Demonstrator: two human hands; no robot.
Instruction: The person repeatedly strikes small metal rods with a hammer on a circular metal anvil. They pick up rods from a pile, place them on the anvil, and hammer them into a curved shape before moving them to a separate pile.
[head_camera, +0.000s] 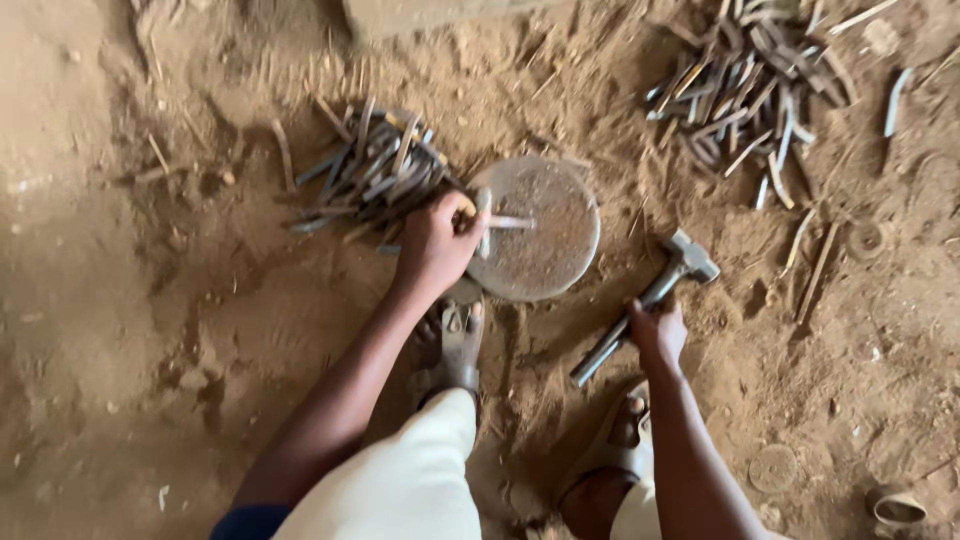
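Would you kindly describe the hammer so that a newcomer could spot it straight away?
Start at the round, flat grey metal disc set in the sandy ground. Just to its right lies the grey metal hammer, its handle gripped by the right hand. Unlike the thin metal strips piled nearby, it has a blocky head.

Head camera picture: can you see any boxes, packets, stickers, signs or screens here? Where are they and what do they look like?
None of those show, only bare things on the sandy ground:
Round metal block, middle, grey disc.
Hammer, in the right hand, grey.
Metal strip, held on the block by the left hand.
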